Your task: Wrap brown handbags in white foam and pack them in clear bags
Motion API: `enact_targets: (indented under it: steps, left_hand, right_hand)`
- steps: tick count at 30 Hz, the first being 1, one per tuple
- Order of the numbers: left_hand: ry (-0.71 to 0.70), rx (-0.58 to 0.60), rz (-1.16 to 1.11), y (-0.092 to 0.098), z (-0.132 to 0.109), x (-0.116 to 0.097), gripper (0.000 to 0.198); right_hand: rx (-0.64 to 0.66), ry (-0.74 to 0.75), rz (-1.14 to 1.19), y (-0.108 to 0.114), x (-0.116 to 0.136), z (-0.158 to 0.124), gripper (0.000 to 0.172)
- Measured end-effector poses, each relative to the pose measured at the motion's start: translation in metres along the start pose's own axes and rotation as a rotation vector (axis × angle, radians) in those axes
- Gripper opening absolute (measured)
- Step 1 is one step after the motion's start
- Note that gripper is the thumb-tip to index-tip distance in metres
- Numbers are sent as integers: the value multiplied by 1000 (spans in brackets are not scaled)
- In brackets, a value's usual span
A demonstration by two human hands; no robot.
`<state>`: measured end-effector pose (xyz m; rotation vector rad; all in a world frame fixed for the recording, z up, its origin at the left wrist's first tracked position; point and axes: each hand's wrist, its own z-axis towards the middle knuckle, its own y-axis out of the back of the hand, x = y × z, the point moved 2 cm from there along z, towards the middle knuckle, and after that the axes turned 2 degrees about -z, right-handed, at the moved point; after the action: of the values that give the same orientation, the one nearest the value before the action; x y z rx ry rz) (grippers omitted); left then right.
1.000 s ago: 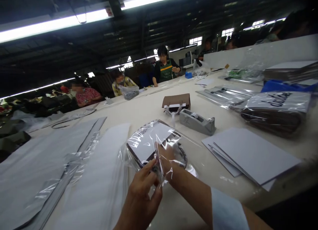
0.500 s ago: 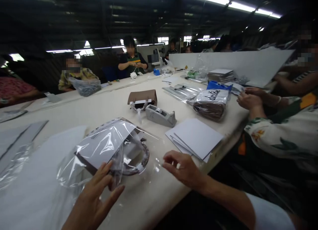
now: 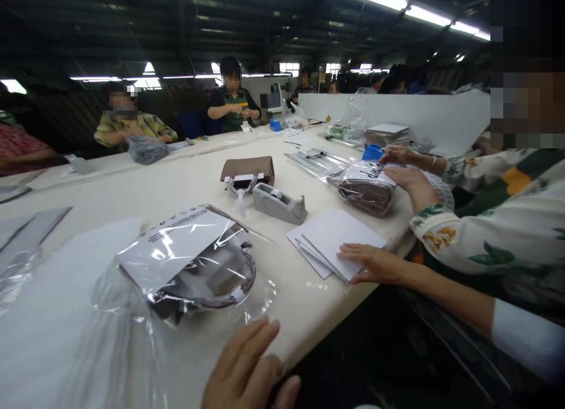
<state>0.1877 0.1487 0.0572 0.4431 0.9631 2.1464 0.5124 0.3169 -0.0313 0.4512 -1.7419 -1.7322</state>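
Observation:
A handbag in a clear plastic bag (image 3: 176, 244) lies on the table before me, a white printed sheet over its upper side and its curved handle toward the right. My left hand (image 3: 247, 368) is in front of it near the table edge, fingers apart, holding nothing. To the right, my right hand (image 3: 375, 263) rests its outstretched fingers on a stack of white cards (image 3: 333, 238), thumb by the front edge. Behind the stack is a grey tape dispenser (image 3: 280, 203). A small brown handbag (image 3: 249, 170) stands just beyond the dispenser.
On the right, a co-worker's hands (image 3: 410, 176) press on another plastic-wrapped brown bag (image 3: 366, 194). White sheets (image 3: 88, 279) spread across the table's left. Flat plastic bags (image 3: 318, 162) lie farther back, before a white partition (image 3: 388, 109). Other people sit along the far side.
My left hand has left the plastic-wrapped handbag and moved right and nearer me. My right hand has gone right onto the white cards. The co-worker's hands have come onto the other wrapped bag.

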Motion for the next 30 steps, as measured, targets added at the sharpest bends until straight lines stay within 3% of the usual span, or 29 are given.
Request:
enact_targets:
  steps: [5, 7, 10, 13, 16, 22, 26, 30]
  left_hand:
    - [338, 133, -238, -96, 10, -24, 12]
    - [435, 147, -243, -131, 21, -29, 32]
    - [525, 130, -194, -174, 45, -38, 75]
    - [575, 158, -134, -205, 69, -41, 91]
    - [599, 205, -68, -220, 82, -30, 82]
    - [541, 209, -106, -222, 79, 4, 72]
    - [571, 180, -71, -220, 78, 2, 62]
    - [567, 175, -78, -223, 77, -2, 58]
  right_hand:
    - [47, 130, 9, 13, -12, 25, 54]
    - [42, 138, 8, 14, -11, 27, 56]
    - [25, 122, 5, 11, -16, 14, 75]
    - [6, -12, -56, 1, -35, -7, 88]
    - [-13, -119, -91, -9, -53, -16, 81]
    - [-110, -28, -38, -3, -48, 13, 72]
    - [-224, -1, -2, 16, -49, 50, 43]
    - [-316, -51, -34, 20, -60, 111, 40]
